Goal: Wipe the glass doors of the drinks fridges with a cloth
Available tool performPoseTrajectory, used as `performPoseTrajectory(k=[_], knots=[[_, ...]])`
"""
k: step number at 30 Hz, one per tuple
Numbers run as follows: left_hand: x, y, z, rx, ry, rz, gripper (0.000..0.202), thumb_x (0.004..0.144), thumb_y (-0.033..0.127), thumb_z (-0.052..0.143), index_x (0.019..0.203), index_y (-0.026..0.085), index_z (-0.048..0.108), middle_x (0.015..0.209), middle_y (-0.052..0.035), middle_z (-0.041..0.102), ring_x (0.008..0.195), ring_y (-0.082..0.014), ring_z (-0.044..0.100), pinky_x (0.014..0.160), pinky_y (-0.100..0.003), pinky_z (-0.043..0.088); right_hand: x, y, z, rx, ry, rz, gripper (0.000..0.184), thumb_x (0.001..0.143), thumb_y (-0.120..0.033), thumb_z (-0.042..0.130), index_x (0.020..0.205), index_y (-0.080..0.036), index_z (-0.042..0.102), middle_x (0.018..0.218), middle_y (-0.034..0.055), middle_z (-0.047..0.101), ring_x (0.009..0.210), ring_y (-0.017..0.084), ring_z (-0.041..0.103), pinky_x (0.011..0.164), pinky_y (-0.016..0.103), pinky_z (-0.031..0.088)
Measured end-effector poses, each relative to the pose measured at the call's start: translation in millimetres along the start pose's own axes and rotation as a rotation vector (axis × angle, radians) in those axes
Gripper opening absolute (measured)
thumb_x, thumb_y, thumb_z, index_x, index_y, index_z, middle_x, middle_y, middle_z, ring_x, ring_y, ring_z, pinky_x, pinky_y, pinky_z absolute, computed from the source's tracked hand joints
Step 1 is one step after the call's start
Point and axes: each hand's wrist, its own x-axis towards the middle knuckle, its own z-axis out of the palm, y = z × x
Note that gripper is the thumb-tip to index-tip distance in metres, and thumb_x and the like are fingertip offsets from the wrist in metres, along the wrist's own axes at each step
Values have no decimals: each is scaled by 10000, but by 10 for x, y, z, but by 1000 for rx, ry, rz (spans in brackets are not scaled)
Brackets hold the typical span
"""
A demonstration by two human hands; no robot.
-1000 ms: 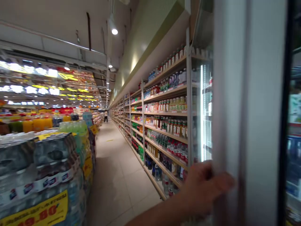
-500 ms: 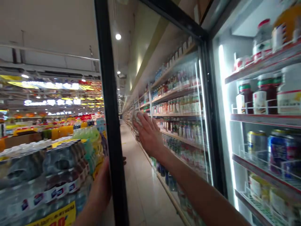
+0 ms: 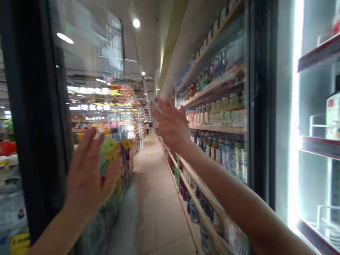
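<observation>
A glass cooler door with a black frame [image 3: 29,117] stands swung out in front of me. My right hand [image 3: 172,124] lies flat against the glass, blurred by motion. A pale cloth [image 3: 155,109] shows at its fingertips, partly hidden behind the fingers. My left hand [image 3: 87,177] is raised beside the black frame, fingers stretched up and thumb apart, holding nothing. Whether its palm touches the glass I cannot tell. Shelves of bottles [image 3: 209,113] show in the pane behind my right hand.
To the right is the lit cooler interior with shelves [image 3: 318,147] and a bottle [image 3: 333,113]. A tiled aisle floor [image 3: 151,184] runs ahead, with a distant person [image 3: 147,128]. Stacked drinks [image 3: 113,156] stand on the left.
My left hand has let go of the door's frame edge and opened against the pane side. The view has shifted nearer the glass. My right hand with the cloth is slightly higher.
</observation>
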Motion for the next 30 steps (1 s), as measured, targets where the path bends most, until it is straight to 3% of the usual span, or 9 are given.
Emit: performPoseTrajectory(k=[3,5,10,14,17,20,23,26,30], knots=[[116,89,470,206,-28,228,677,842,354,516,1452,306,226,1493,-47,311,1371,-256,301,1132,-471,254,34,511,-100,-14,96,279,504,899,-213,340,1399,-271,358,1506,26,290,1421,279,164,1113,627,131],[123,84,617,297,15,274,672,859,334,500,1460,237,217,1482,-113,319,1379,-262,279,1130,-477,243,-7,618,-115,-14,156,347,532,896,-202,318,1425,-246,309,1514,44,262,1427,292,124,1105,638,138],[73,18,573,198,52,312,616,839,222,519,1420,236,313,1440,-115,400,1359,-244,331,1118,-455,285,-232,397,-99,9,29,79,535,881,-205,364,1409,-281,340,1492,18,319,1405,233,220,1142,517,203],[74,87,490,92,110,324,526,836,139,492,1346,247,418,1342,-95,507,1295,-220,421,1078,-421,366,-346,600,-179,48,164,297,539,880,-194,321,1412,-280,333,1500,37,298,1411,280,191,1110,605,183],[172,282,526,22,114,278,419,879,171,445,1294,230,468,1311,-91,527,1257,-197,454,1067,-398,379,-403,521,-184,167,165,294,550,889,-224,314,1434,-286,278,1504,22,293,1425,255,157,1128,575,175],[364,604,697,-158,-11,299,411,943,267,341,1348,227,395,1359,-77,490,1273,-159,439,1069,-351,377,-413,193,-200,388,120,257,538,913,-313,275,1448,-282,227,1491,6,327,1427,205,165,1158,530,140],[537,937,955,-245,-109,323,491,958,422,251,1412,238,284,1458,-66,374,1350,-174,342,1102,-366,321,-355,19,-292,869,116,356,580,934,-427,113,1478,-240,37,1479,30,348,1395,147,266,1157,479,214],[581,1177,1156,-120,-94,311,559,926,512,296,1384,193,331,1461,-97,366,1378,-234,285,1134,-438,233,-338,93,-382,1240,141,447,631,915,-493,-39,1464,-191,-111,1480,69,333,1352,126,353,1117,440,320],[553,1283,1158,35,-70,309,348,934,367,348,1183,192,516,1344,-70,510,1322,-227,373,1126,-437,241,-490,243,-367,861,287,251,571,933,-506,168,1460,-287,153,1469,20,340,1347,170,361,1124,446,300]])
